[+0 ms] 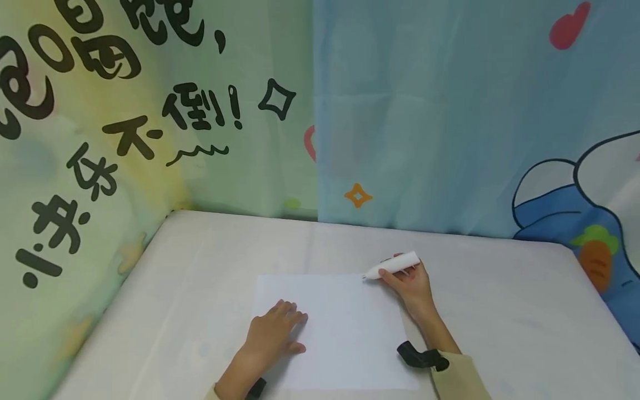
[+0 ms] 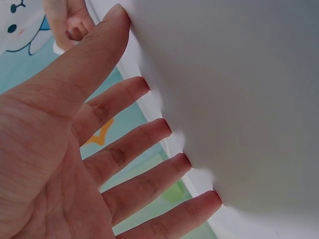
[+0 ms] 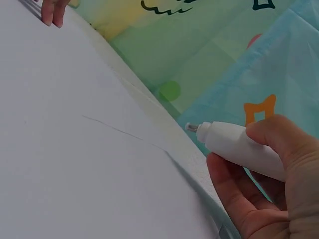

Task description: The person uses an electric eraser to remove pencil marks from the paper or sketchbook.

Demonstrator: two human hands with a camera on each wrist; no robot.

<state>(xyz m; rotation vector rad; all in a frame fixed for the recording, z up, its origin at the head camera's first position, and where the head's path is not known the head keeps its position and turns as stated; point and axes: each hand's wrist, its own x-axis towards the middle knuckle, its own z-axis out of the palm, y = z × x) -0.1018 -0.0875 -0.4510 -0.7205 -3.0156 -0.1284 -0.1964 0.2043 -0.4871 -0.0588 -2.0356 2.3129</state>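
A white sheet of paper (image 1: pixel 345 333) lies on the table. My left hand (image 1: pixel 275 330) rests on its left part, fingers spread, fingertips pressing the sheet in the left wrist view. With my right hand (image 1: pixel 414 289) I grip a white electric eraser (image 1: pixel 392 265) between thumb and fingers near the sheet's upper right corner. Its narrow metal tip points left and stands apart from the paper in the right wrist view. There, a thin grey line (image 3: pixel 114 129) runs across the paper towards an edge that lifts slightly. The eraser's rear end is hidden by the hand.
A white-covered table (image 1: pixel 210 266) stretches around the sheet. Behind it hangs a printed curtain (image 1: pixel 425 139), green and yellow with dark lettering on the left, blue with cartoon figures on the right. Black straps (image 1: pixel 422 356) are on the wrists.
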